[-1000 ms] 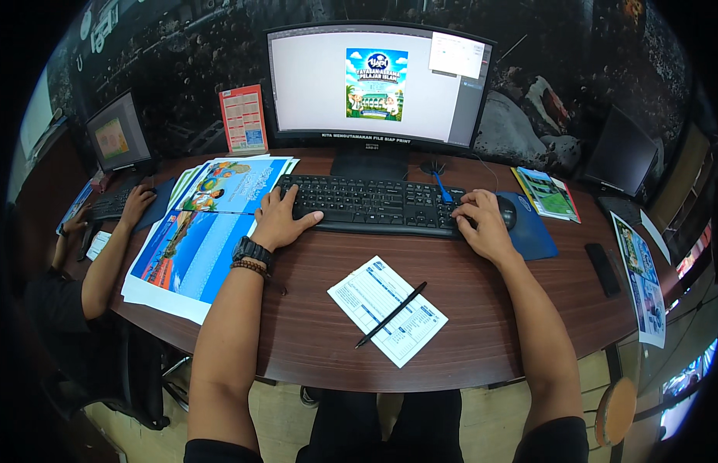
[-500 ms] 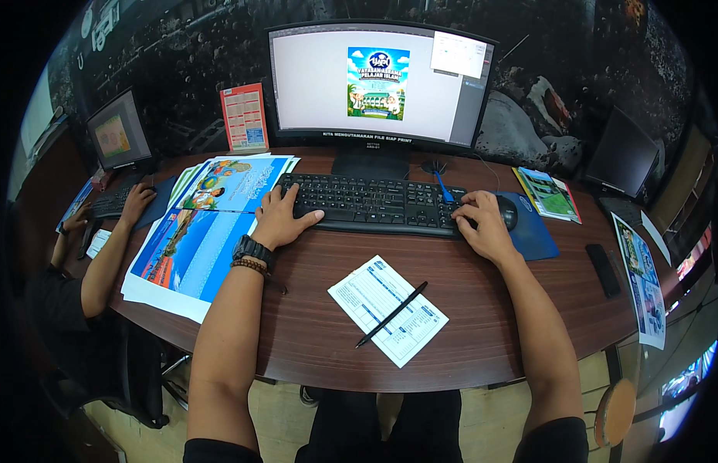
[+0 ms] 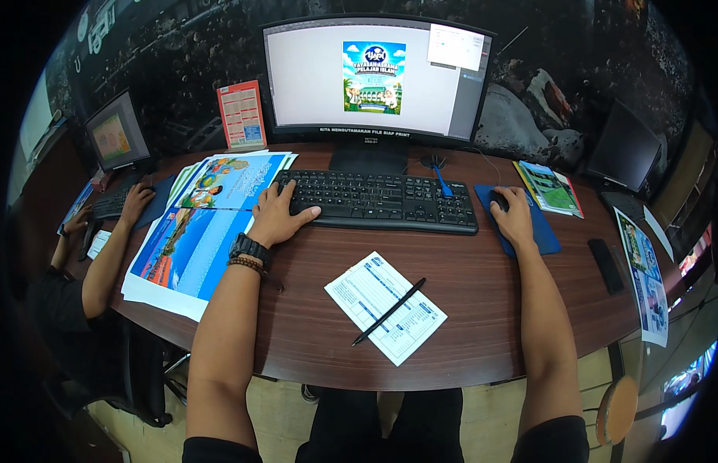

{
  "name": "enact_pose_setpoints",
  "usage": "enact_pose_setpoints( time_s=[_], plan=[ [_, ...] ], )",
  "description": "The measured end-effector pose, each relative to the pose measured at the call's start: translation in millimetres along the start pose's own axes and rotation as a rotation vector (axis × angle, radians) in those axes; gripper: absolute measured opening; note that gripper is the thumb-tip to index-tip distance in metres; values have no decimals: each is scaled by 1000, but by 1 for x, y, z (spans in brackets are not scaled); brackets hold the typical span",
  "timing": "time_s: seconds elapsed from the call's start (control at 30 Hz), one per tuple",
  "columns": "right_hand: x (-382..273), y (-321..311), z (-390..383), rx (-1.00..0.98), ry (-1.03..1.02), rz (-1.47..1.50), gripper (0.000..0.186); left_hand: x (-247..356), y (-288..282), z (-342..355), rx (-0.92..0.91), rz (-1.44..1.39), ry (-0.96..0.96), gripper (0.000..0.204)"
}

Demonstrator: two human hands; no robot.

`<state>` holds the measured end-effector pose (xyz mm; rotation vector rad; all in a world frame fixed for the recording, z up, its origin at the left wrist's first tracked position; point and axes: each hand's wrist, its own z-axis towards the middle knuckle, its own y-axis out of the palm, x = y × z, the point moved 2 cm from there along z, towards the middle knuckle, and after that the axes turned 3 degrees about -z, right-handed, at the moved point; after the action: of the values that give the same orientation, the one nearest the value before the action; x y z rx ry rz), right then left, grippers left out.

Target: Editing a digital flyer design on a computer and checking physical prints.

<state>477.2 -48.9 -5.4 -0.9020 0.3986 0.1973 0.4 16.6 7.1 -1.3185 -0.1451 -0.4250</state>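
My left hand (image 3: 276, 217) rests at the left end of a black keyboard (image 3: 374, 216). Its fingers are spread over the keys with the thumb stretched to the right, and it holds nothing. A dark watch (image 3: 248, 248) and a beaded bracelet circle that wrist. Over on the blue mouse pad (image 3: 540, 239), my right hand (image 3: 515, 216) is curled around a black computer mouse (image 3: 499, 202), mostly covered by the fingers. Behind the keyboard, a curved monitor (image 3: 313, 77) displays a colourful poster design and a small window at its upper right.
A black pen (image 3: 390, 310) lies across a printed form (image 3: 364, 282). Large colour prints (image 3: 197, 243) sit left of the keyboard, below a red desk calendar (image 3: 242, 116). A co-worker's hands (image 3: 137, 202) are at another keyboard. A dark phone-like object (image 3: 604, 266) lies right.
My right hand has moved right from the keyboard's number pad onto the mouse. My left hand stays on the keys. The whole view has shifted slightly.
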Motion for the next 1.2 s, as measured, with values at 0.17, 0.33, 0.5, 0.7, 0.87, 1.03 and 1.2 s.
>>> enact_pose_setpoints(
  time_s=[0.17,0.33,0.5,0.7,0.87,1.03,1.2],
  plan=[
    [-1,-1,-2,14,-8,-1,39,0,1,0,0,8,0,89],
    [1,-1,-3,20,-14,6,39,2,1,-1,4,3,3,89],
    [-1,-2,-3,20,-13,17,38,1,0,-1,-1,2,2,89],
    [-3,-3,-3,24,-21,33,37,1,1,0,-7,14,-3,90],
    [-3,-3,-3,23,-19,29,38,0,1,0,0,12,0,90],
    [-1,-2,-2,13,-7,30,39,7,-3,2,72,-73,211,80],
    [2,0,-2,4,4,26,39,8,-4,0,59,-99,178,77]
  ],
)
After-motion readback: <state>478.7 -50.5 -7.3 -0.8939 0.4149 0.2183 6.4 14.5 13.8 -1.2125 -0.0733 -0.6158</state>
